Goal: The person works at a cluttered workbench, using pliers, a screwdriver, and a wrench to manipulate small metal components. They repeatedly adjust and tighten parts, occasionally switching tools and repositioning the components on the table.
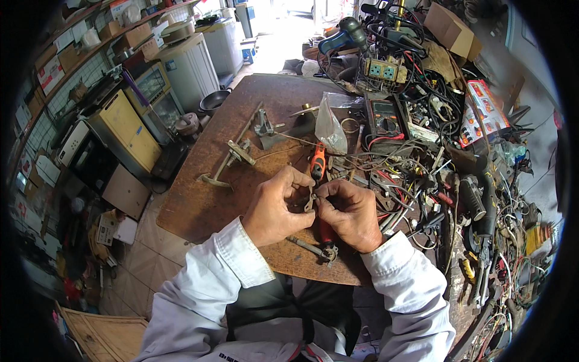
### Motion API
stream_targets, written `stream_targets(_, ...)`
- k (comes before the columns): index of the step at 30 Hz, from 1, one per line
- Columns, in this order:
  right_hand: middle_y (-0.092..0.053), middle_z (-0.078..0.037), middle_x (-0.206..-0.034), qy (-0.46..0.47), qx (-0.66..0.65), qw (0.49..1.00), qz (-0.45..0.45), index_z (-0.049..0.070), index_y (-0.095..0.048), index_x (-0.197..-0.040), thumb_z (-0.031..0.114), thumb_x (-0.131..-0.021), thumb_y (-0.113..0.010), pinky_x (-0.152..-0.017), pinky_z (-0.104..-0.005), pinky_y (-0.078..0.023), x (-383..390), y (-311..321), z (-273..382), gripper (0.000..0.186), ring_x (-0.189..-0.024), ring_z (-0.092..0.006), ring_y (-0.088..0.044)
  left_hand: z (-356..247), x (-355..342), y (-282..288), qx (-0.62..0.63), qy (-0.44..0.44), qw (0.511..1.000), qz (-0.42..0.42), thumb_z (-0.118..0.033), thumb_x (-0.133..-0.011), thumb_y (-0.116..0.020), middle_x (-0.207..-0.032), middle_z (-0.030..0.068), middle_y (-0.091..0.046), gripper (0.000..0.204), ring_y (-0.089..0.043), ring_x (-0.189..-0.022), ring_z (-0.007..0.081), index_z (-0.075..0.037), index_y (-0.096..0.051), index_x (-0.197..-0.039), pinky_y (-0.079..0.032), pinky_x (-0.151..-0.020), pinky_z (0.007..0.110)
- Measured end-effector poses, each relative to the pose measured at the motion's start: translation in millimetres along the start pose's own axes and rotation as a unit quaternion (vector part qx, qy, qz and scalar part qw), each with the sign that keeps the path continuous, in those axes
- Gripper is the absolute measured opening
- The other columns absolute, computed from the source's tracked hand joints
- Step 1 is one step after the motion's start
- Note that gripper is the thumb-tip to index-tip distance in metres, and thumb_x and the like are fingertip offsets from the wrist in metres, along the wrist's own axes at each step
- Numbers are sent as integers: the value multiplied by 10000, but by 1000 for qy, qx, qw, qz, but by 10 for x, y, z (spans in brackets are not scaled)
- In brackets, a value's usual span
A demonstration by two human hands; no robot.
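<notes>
Over the front part of the wooden table (199, 175), my left hand (278, 205) grips a small, dull metal piece (311, 199) between thumb and fingertips. My right hand (350, 212) meets it from the other side, thumb and forefinger pinched at its edge; whatever else they hold is too small to make out. An orange-and-black handled tool (318, 161) lies just beyond my fingertips. Beneath my hands shows a red handle (327, 232), partly hidden. Close by rests a metal rod with a clamp-like end (313, 248).
Left on the table lies a long metal rod assembly (232, 155). A clear plastic bag (330, 128) and a multimeter (385, 117) lie beyond my hands. Tangled wires (398, 187) and tools crowd the right side, with a heat gun (345, 37) and power socket box (383, 70) farther back.
</notes>
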State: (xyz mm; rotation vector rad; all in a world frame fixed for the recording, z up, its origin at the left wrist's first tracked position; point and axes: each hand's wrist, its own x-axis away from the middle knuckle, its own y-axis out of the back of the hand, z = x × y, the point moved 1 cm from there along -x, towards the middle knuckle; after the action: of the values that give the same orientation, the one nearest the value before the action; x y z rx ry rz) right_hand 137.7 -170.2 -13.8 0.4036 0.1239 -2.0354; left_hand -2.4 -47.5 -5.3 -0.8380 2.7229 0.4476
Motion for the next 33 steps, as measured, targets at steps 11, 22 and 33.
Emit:
stream_targets(11, -705, -127, -980, 214, 132, 967, 42, -8, -729, -1033, 12, -855, -734, -733, -310, -538, -54, 103, 2, 179, -814, -212, -693, -78, -96, 114, 44, 93, 988, 113, -17, -812, -776, -1071, 65, -643, 397, -632, -901, 90, 33, -579, -1153, -540, -779, 270)
stream_targets(22, -691, -61, -915, 103, 45, 993, 38, -25, -735, -991, 39, -889, -725, -684, -258, -498, -26, 91, 2, 120, -791, -92, -622, -267, -135, 309, 199, 257, 922, 208, -122, -965, -696, -843, -7, -538, 280, -477, -700, 51, -22, -561, -1190, -327, -525, 205)
stream_targets(33, -684, -89, -879, 75, 18, 997, 18, -18, -745, -985, 45, -870, -719, -739, -305, -511, -20, 63, 80, 134, -807, -157, -643, -288, -204, 299, 203, 271, 919, 201, -142, -993, -579, -790, -32, -447, 176, -404, -653, 28, -35, -508, -1113, -250, -493, 198)
